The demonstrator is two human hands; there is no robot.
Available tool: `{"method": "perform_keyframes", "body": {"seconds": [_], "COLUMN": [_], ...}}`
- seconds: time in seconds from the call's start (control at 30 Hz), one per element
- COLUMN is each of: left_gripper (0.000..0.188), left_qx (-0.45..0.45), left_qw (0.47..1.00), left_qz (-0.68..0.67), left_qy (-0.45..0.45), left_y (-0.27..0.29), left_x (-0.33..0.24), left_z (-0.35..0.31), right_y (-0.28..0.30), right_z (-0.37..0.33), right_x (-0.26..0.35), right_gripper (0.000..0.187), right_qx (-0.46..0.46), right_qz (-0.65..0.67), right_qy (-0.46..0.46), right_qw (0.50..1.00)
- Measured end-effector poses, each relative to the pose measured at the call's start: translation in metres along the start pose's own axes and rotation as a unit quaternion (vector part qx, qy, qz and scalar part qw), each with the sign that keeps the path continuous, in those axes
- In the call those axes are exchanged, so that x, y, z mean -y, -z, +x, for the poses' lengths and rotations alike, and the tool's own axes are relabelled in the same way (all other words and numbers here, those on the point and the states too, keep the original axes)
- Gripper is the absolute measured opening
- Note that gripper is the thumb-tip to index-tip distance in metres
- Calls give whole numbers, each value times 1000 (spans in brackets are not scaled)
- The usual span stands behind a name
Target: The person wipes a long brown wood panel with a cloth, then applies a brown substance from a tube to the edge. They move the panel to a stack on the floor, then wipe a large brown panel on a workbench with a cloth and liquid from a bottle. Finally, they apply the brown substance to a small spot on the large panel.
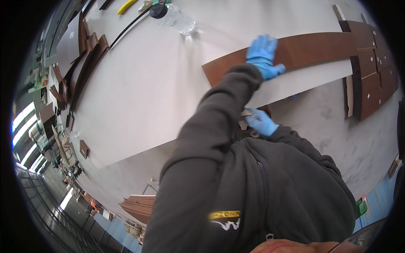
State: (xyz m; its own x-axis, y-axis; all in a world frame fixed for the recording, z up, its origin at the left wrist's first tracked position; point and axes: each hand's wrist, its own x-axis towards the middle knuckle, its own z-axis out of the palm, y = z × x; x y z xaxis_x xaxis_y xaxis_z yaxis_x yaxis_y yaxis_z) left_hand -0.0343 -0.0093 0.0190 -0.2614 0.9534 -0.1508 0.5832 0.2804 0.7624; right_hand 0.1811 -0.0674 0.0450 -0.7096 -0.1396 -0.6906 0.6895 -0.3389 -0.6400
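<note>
A long brown wooden board (316,49) lies across the white tabletop, in front of me and to the right. My left hand (262,55), in a blue glove, rests flat on it with fingers stretched and thumb out to the side. Close to my body, by the table's near edge, is my right hand (261,122), also gloved in blue. Its fingers are curled around a small greyish-brown thing (246,113), mostly hidden, whose kind I cannot make out.
At the right stand stacked brown panels (371,63) with small white marks. A clear plastic bottle (179,21) with a black cap lies at the back. More brown boards (86,63) lie at the left, and a pile of brown strips (138,206) sits below the table.
</note>
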Motion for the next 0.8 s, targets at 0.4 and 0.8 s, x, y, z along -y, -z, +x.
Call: {"method": "perform_keyframes", "body": {"seconds": [0.4,0.8], "left_gripper": [137,129], "left_qx": [68,-27], "left_qw": [941,941], "left_qz": [307,333], "left_qy": [121,50], "left_y": [61,67], "left_x": [50,3], "left_z": [-140,-157], "right_y": [109,201], "right_z": [-103,-107], "right_x": [-51,30], "right_gripper": [30,29], "right_qx": [-401,-664], "right_qz": [218,-45], "right_qy": [165,293], "right_qw": [874,686]}}
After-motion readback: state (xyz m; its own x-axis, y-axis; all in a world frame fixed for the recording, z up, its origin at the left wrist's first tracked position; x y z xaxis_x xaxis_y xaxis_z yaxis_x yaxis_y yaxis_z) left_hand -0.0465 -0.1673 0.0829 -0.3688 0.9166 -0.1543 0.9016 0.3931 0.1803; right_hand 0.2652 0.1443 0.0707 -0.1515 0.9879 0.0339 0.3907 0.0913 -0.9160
